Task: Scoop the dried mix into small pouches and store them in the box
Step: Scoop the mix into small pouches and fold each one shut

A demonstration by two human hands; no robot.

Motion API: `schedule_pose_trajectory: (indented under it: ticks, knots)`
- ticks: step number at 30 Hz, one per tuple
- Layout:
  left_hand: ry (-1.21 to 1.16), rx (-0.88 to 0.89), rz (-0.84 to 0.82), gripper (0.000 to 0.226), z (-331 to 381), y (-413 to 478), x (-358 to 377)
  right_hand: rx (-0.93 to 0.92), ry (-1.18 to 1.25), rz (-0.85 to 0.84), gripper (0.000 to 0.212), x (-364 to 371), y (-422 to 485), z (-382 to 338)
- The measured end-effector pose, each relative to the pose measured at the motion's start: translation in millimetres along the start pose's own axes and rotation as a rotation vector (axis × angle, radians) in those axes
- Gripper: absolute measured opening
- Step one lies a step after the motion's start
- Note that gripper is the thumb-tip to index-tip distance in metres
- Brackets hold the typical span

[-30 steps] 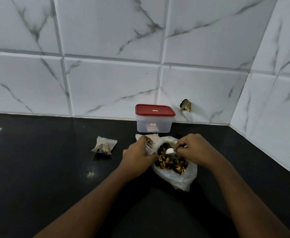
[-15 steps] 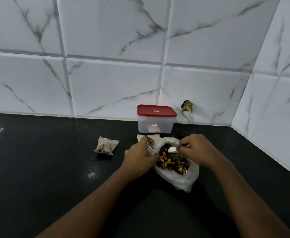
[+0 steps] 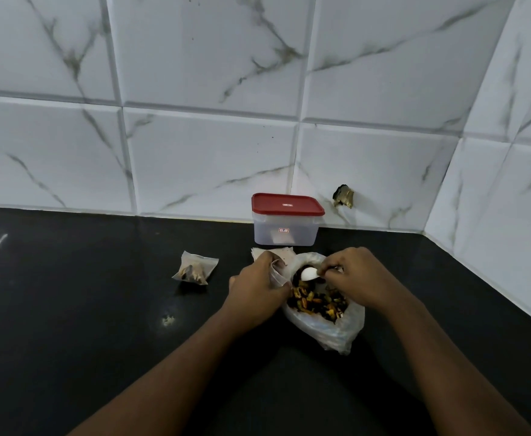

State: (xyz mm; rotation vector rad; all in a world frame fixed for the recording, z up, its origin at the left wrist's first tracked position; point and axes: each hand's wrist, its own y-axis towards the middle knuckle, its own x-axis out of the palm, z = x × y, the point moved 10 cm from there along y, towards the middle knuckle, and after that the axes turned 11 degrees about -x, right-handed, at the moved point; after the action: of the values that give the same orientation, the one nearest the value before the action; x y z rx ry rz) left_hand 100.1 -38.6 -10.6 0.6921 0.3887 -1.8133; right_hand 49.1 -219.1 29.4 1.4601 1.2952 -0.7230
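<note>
A clear plastic bag (image 3: 330, 332) of dark and orange dried mix (image 3: 316, 302) lies open on the black counter. My right hand (image 3: 357, 275) holds a small white spoon (image 3: 309, 273), its bowl just above the mix at the bag's mouth. My left hand (image 3: 256, 289) grips a small clear pouch (image 3: 278, 273) beside the bag's left rim. One filled pouch (image 3: 195, 268) lies to the left. The clear box with a red lid (image 3: 286, 220) stands shut by the wall behind the bag.
A few flat pouches (image 3: 259, 253) peek out behind my left hand. A small crumb spot (image 3: 167, 320) lies on the black counter (image 3: 69, 309). Tiled walls close the back and right side, with a chipped hole (image 3: 343, 196) near the box.
The spoon has lifted slightly and moved left toward the pouch in my left hand. The hands otherwise stay over the bag.
</note>
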Motion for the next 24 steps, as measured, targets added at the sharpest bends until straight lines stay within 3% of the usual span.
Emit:
schedule_pose_trajectory:
  ticks: [10,18,24]
  knots:
    - [0.003,0.006,0.008,0.029,1.2,-2.3,-0.8,0.000,-0.103,-0.236,0.043,16.7,0.3,1.2]
    - [0.006,0.007,0.010,0.030,0.8,-1.2,-0.6,-0.006,-0.045,-0.074,0.036,-0.7,-1.4,6.2]
    - [0.010,0.003,0.015,0.031,1.9,-1.0,-1.5,0.041,-0.080,-0.150,0.036,4.1,-3.0,12.2]
